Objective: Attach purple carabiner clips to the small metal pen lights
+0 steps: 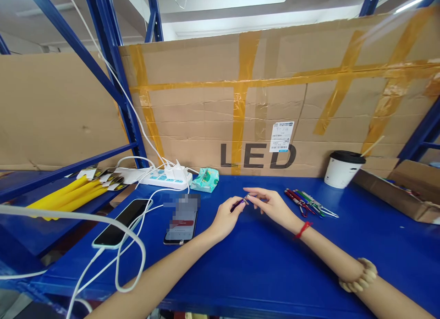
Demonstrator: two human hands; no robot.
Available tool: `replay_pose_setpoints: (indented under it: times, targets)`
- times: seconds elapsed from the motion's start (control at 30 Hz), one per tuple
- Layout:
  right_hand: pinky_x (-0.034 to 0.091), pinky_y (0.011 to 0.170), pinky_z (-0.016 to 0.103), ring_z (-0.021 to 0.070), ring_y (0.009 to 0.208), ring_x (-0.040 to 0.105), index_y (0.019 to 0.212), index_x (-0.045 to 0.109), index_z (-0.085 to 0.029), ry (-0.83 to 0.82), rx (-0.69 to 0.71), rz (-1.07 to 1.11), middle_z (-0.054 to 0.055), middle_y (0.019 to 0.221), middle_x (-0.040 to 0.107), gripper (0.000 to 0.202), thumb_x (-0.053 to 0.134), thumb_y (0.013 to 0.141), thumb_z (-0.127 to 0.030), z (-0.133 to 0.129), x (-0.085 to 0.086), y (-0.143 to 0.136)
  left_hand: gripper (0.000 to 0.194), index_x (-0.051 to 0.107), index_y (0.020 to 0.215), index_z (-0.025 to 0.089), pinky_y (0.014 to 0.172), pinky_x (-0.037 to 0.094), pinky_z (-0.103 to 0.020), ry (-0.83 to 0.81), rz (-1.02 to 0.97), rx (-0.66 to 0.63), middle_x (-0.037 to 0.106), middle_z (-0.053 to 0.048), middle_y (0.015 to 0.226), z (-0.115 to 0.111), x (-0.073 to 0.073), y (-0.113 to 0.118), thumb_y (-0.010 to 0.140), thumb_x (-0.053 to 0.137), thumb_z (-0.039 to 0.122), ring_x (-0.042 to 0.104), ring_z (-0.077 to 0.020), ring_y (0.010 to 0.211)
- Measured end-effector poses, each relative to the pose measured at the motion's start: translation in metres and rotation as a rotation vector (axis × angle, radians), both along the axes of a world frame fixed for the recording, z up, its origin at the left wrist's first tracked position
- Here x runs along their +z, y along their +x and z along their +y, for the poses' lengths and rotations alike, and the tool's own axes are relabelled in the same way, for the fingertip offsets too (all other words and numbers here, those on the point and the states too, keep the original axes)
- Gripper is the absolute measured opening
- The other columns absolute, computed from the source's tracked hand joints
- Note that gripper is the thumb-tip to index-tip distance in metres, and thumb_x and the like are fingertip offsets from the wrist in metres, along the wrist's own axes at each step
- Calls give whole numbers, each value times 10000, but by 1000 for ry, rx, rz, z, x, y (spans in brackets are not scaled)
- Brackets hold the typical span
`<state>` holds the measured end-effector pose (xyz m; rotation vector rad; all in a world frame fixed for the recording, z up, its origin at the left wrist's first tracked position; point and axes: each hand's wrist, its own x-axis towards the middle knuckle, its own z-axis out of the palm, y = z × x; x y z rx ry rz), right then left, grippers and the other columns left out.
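My left hand [227, 219] is closed around a small dark purple pen-like piece [238, 204] above the blue table [261, 273]. Thumb and index finger of my right hand [270, 204] pinch at the silvery end of that same piece, with the other fingers loosely bent. The two hands nearly meet at the piece, and its full shape is hidden by the fingers. Just right of my right hand lies a row of slim pens or similar clip-ended items [309, 203] in red, purple, green and white. A phone with a lit screen [182, 220] lies left of my left hand.
A second phone [122, 223] with white cables lies at the left, near a power strip [165, 178] and a green packet [205, 179]. A lidded cup [340, 172] and an open cardboard box [398, 195] stand at the right. Taped cardboard [202, 122] forms the back.
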<state>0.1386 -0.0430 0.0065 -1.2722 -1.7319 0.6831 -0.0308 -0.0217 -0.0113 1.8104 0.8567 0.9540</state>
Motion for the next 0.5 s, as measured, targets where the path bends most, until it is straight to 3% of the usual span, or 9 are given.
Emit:
replay_pose_setpoints:
  times: [0.2, 0.5]
  targets:
    - [459, 447, 213, 156, 649, 593, 1002, 678, -123, -55, -25, 146, 81, 776, 675, 442, 643, 712, -455, 3, 0, 5, 211, 587, 879, 159, 691, 402, -218, 18, 6, -27, 551, 2, 728, -3, 3, 0, 832, 434, 296, 512, -113, 697]
    - [457, 421, 200, 112, 603, 547, 1022, 686, -184, -23, 89, 48, 68, 929, 641, 376, 592, 761, -439, 1, 1, 2, 257, 587, 877, 161, 625, 388, -211, 46, 56, 39, 507, 20, 645, -2, 3, 0, 848, 405, 340, 491, -107, 635]
